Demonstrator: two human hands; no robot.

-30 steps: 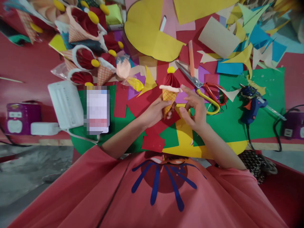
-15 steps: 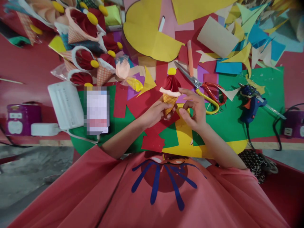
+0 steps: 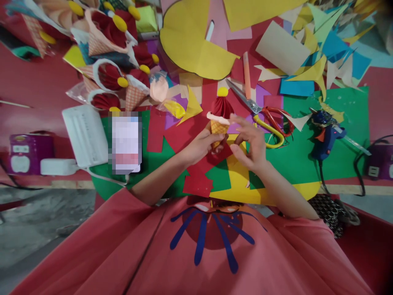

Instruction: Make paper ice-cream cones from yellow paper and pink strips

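Observation:
My left hand is wrapped round the lower part of a paper ice cream cone. The cone is held upright, with a yellow waffle-pattern body, a pale wavy rim, a pleated dark red top and a yellow tip. At the right side of its rim are the fingertips of my right hand, slightly blurred. That hand's fingers are apart, thumb spread below, and nothing shows in its grasp. Whether the fingertips touch the rim I cannot tell. Beyond the right hand lie scissors with red and yellow handles.
Several finished paper cones are piled at the left back. A phone and a white power bank lie at the left. A blue glue gun rests at the right. Paper scraps and a large yellow paper shape cover the back.
My right hand's fingers have shifted slightly at the cone's rim and blurred. The cone has turned a little in my left hand, its rim now sloping down to the right.

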